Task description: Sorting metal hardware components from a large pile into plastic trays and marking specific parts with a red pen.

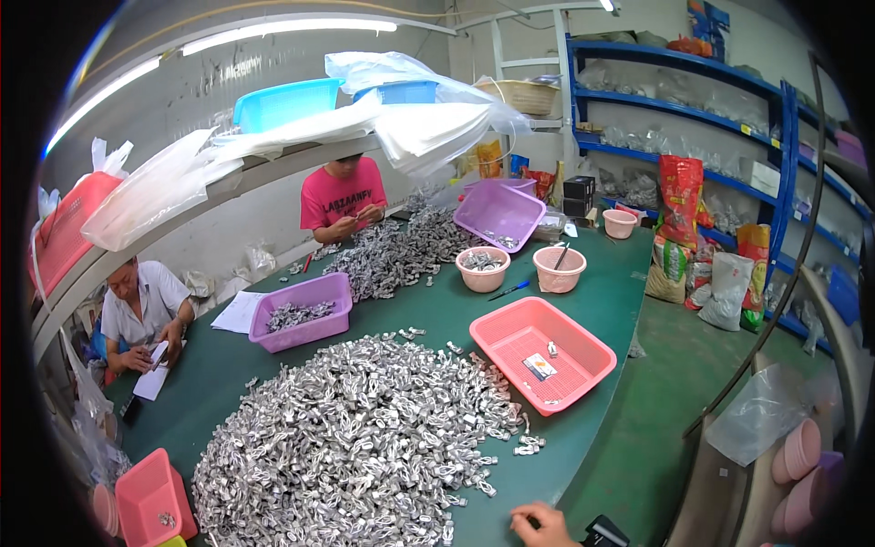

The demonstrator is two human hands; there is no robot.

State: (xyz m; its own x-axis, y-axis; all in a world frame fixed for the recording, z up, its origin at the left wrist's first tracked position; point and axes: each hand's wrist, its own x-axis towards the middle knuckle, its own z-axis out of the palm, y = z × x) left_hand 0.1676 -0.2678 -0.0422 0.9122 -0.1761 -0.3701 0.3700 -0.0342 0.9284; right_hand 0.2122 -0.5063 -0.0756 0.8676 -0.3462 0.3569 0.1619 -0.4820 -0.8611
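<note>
At the lower edge, beside the near right side of the table, is my right hand (544, 526). Its fingers are curled, and whatever they hold, if anything, is hidden. My left hand is out of view. A black device (603, 531) shows at the lower edge just right of my right hand. To the left of that hand spreads a big heap of small silvery metal pieces (346, 447) with loop-like shapes. A few loose pieces (529, 445) lie at its right border. Beyond them a pink plastic basket (583, 369) holds a small card and a few pieces.
On the green table (583, 283) stand a purple basin (305, 339), two pink bowls, a tilted purple basket (499, 216) and a darker heap (396, 251). Two people sit at the far and left sides. An overhead shelf carries blue baskets and plastic bags. Blue racks (674, 100) stand right.
</note>
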